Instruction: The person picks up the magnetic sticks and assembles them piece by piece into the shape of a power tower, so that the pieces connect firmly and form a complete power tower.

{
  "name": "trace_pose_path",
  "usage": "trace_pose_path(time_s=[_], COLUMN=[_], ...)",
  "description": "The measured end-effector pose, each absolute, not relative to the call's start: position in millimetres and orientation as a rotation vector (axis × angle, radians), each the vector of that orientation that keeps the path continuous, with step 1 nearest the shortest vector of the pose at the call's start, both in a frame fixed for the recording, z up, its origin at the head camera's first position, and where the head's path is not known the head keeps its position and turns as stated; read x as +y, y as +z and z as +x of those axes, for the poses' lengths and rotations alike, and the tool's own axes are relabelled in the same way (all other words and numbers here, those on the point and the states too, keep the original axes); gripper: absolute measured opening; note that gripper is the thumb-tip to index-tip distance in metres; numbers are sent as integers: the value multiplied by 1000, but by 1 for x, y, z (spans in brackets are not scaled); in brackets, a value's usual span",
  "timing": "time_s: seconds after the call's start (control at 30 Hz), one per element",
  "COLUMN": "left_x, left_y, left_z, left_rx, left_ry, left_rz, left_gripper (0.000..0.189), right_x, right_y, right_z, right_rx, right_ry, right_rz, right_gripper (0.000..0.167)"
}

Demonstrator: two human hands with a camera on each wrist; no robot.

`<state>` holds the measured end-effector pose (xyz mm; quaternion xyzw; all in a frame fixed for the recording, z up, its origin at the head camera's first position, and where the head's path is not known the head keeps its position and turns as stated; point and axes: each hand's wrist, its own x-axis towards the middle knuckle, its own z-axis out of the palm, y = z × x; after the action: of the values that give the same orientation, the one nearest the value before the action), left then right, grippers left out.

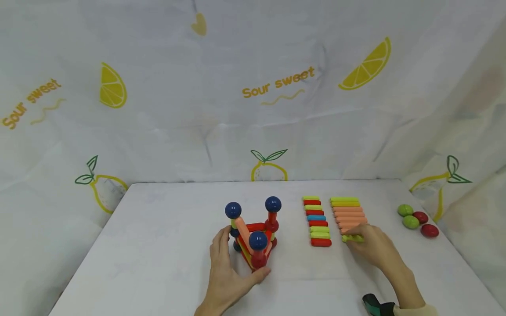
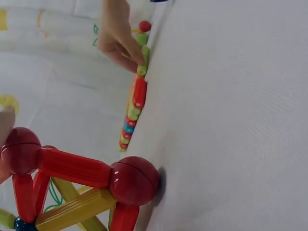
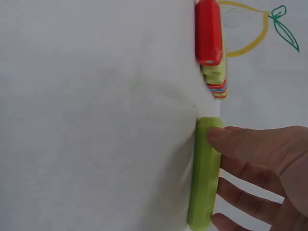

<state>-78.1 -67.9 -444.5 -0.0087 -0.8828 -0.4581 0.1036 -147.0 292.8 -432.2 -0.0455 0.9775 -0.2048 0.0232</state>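
Observation:
A small triangular structure of magnetic sticks and balls (image 1: 254, 228) stands on the table, with red, yellow and orange sticks and dark blue balls on top. My left hand (image 1: 227, 272) holds it from the left and front, fingers at its left side and thumb by the low red ball (image 1: 258, 259). In the left wrist view, a red stick (image 2: 74, 166) joins two red balls near the tabletop. My right hand (image 1: 371, 245) pinches a light green stick (image 3: 206, 173) between thumb and fingers, at the near end of the row of orange sticks (image 1: 350, 215).
Short sticks (image 1: 316, 218) in red, green and blue lie in a column right of the structure. Green and red balls (image 1: 429, 231) sit by the table's right edge. A dark strap (image 1: 377, 305) is near my right wrist. A printed white cloth (image 1: 178, 131) hangs behind the table.

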Motion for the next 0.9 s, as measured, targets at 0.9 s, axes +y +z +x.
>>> trace_pose_path(time_s=[0.9], left_x=[-102], left_y=[-428], left_z=[-98], left_rx=[-2331], left_ry=[-1314], left_rz=[-747], left_gripper=[84], right_x=[192], right_y=[-312], right_z=[-115], right_rx=[3094], right_ry=[-1704], right_rz=[-941], right_gripper=[41])
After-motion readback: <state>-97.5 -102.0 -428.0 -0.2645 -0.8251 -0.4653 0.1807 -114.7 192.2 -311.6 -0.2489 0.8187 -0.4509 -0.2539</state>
